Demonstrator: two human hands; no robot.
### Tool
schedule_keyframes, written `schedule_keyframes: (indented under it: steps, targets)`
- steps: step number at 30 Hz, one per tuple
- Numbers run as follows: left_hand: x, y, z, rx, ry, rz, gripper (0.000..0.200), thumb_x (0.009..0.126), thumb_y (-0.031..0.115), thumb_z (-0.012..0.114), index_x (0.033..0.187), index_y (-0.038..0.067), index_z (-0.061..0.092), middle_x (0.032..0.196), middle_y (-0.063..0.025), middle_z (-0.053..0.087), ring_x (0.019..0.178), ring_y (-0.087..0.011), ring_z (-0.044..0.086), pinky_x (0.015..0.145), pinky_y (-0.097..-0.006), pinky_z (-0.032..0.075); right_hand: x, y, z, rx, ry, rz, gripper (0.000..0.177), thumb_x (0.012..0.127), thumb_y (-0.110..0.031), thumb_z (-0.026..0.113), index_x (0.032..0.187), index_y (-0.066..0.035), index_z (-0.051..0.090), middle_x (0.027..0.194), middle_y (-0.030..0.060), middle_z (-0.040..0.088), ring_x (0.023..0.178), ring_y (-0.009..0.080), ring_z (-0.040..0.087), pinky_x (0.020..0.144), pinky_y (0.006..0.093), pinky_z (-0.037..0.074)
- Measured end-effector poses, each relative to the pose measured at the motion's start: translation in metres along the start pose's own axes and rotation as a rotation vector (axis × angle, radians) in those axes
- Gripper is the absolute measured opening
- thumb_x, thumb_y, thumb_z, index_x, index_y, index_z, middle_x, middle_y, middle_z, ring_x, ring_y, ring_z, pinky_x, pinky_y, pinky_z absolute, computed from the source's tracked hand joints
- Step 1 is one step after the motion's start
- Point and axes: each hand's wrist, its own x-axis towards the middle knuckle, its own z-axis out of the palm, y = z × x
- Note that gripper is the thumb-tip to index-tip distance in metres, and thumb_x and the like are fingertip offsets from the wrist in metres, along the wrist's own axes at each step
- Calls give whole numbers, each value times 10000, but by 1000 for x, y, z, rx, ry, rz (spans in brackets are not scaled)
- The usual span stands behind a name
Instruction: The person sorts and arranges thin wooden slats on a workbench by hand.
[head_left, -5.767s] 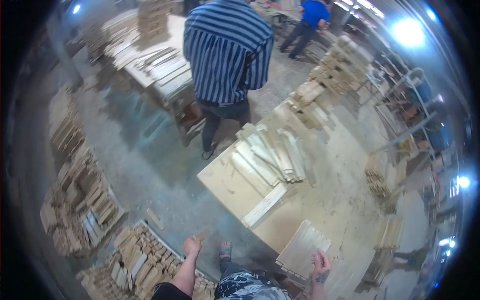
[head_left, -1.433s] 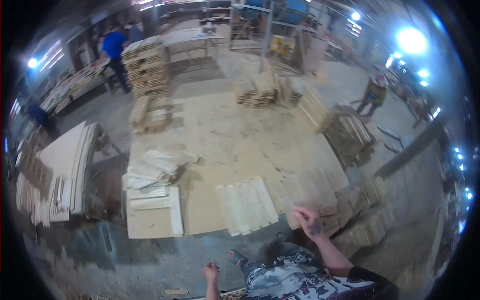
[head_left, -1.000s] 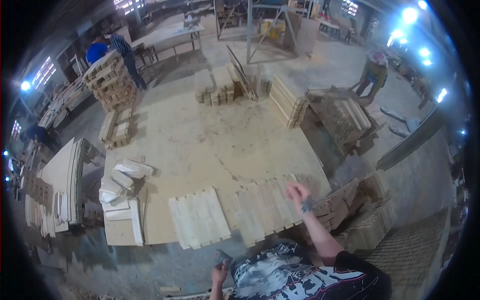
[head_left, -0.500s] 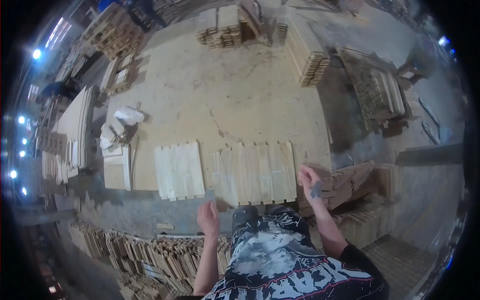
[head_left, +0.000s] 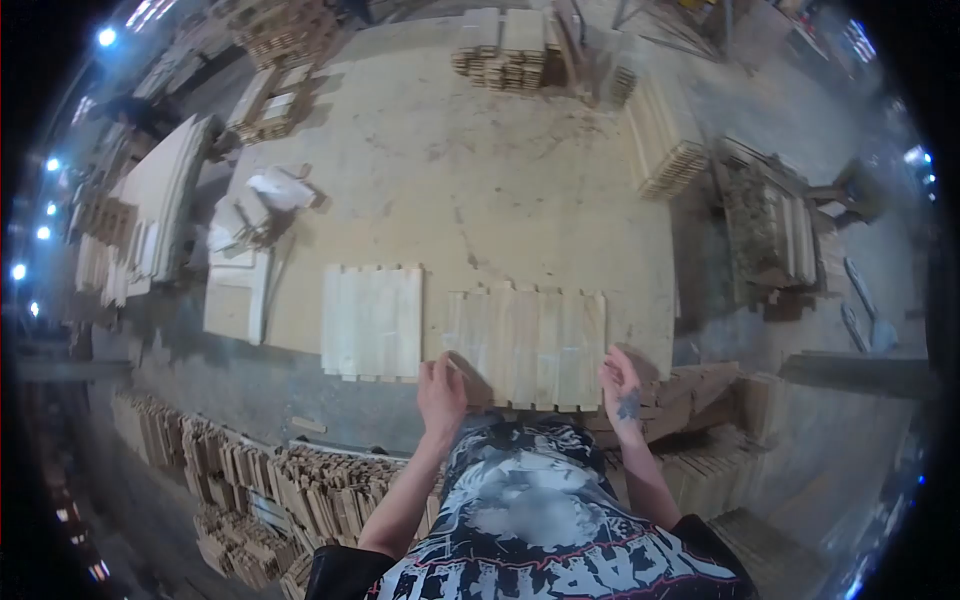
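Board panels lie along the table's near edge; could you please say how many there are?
2: the left panel, beyond and left of the left hand; the right panel, between that hand and the right hand. Any layers underneath would be hidden.

Ambient light dim, cool; bench point(head_left: 530, 190) moderately lit. Lamps point(head_left: 107, 37) flare white-blue along left rim; weaker glare at right. Soft shadows fall picture-right of left hand point(head_left: 442, 397) and right hand point(head_left: 621, 385). Strong fisheye bowing; corners black; periphery smeared, fine detail soft.
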Motion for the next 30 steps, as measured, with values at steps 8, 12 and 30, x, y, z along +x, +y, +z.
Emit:
schedule_keyframes:
  steps: [8,12,30]
  targets:
    - [40,4,11,-42,43,68,357,945,92,638,1288,5,596,1135,-187,581,954,-335,608,828,-412,507,39,-6,10,48,16,-18,557,923,-124,713,1432,-21,513,1285,158,630,1147,244,627,983,370,523]
    - [50,-2,10,-22,50,130,362,938,87,651,1285,-7,606,1118,-176,593,891,-303,619,793,-395,513,40,-1,13,116,15,-36,608,875,-93,737,1431,-29,502,1278,157,624,1126,245,635,962,368,535]
    - [10,4,1,-5,2,117,394,906,76,677,1285,11,587,1275,-221,588,1178,-401,564,1001,-462,465,100,-21,27,-391,115,-144,658,776,-277,805,1368,-133,557,1083,100,605,968,284,639,820,421,535]
